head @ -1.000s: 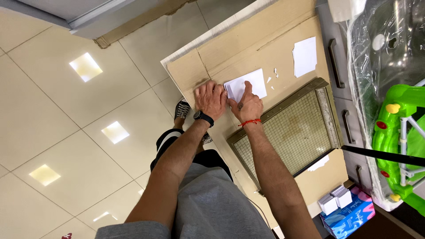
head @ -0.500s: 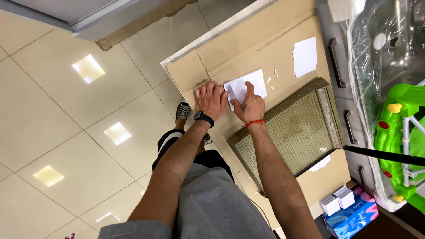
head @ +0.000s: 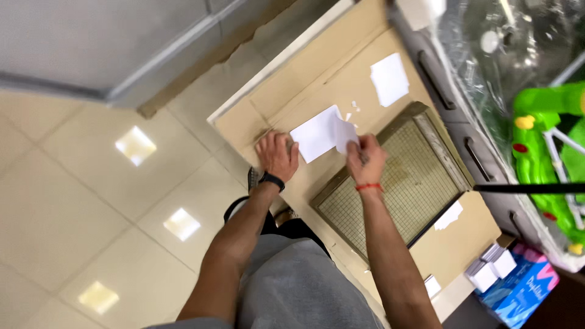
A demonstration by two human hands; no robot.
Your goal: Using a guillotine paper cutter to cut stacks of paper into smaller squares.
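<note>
A white sheet of paper [head: 317,134] lies on a flattened brown cardboard surface [head: 292,97]. My left hand [head: 277,155] rests flat on the cardboard beside the sheet's near left edge, fingertips at the paper. My right hand [head: 364,159] pinches the sheet's right edge and lifts it so that part folds up. A red thread circles my right wrist; a dark watch sits on the left.
A grid-marked paper cutter board [head: 396,183] lies right of my hands. Another white sheet [head: 390,79] and small paper scraps lie farther off. A blue box with white cards [head: 518,280], a grey cabinet [head: 451,122] and a green plastic toy [head: 548,146] stand at the right.
Both hands were pressed together on the sheet; now they have moved apart, and my right hand has lifted the sheet's right edge. The camera has tilted.
</note>
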